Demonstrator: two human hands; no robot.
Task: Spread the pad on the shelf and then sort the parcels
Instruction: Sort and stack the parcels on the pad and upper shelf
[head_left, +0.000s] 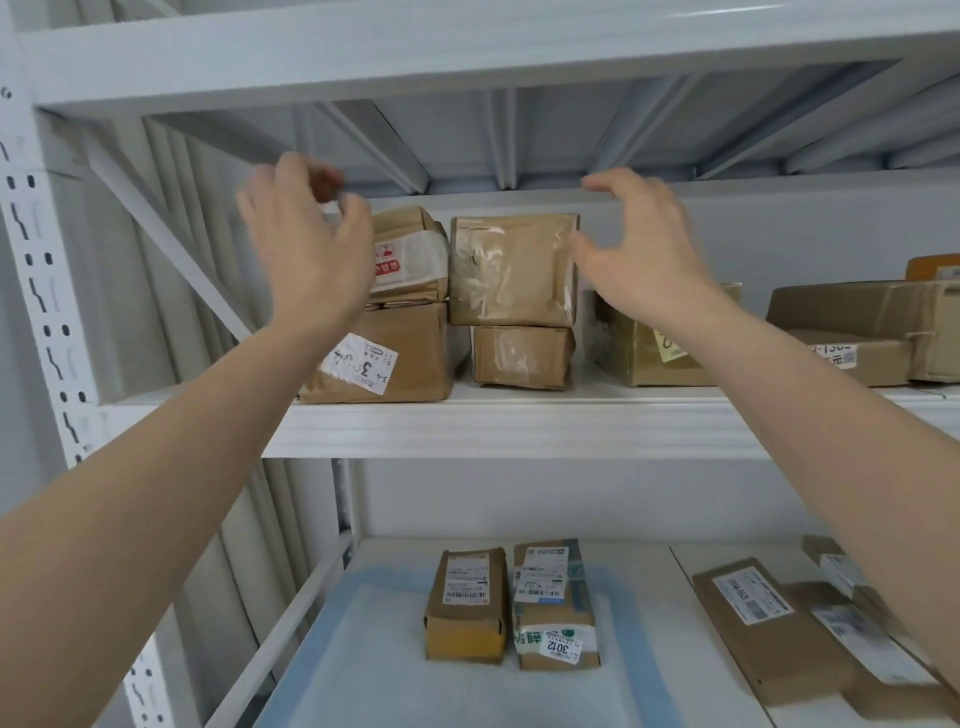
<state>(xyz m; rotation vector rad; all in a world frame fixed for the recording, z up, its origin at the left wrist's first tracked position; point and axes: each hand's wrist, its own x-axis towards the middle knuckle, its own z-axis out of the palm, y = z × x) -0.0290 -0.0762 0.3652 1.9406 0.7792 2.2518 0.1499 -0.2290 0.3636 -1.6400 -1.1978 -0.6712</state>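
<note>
Both hands are raised in front of the upper shelf (519, 426), either side of the taped box (511, 270), which sits on top of a smaller box (522, 356). The right hand (644, 249) is just right of the taped box, fingers spread wide and bent, thumb tip at the box's right edge; whether it touches cannot be told. The left hand (306, 249) is left of the taped box, in front of the wrapped parcel (410, 254), fingers loosely curled and blurred, holding nothing. The wrapped parcel rests on a labelled box (384, 353), both just left of the taped box. Right of the taped box, behind the right wrist, stands a green-brown box (628, 343), and further right lie flat cartons (872, 322). Below the taped box, on the lower shelf (649, 597), the blue-edged pad (363, 649) lies spread flat with 2 parcels (511, 603) side by side on it. Flat mailers (779, 629) lie right of the pad.
</note>
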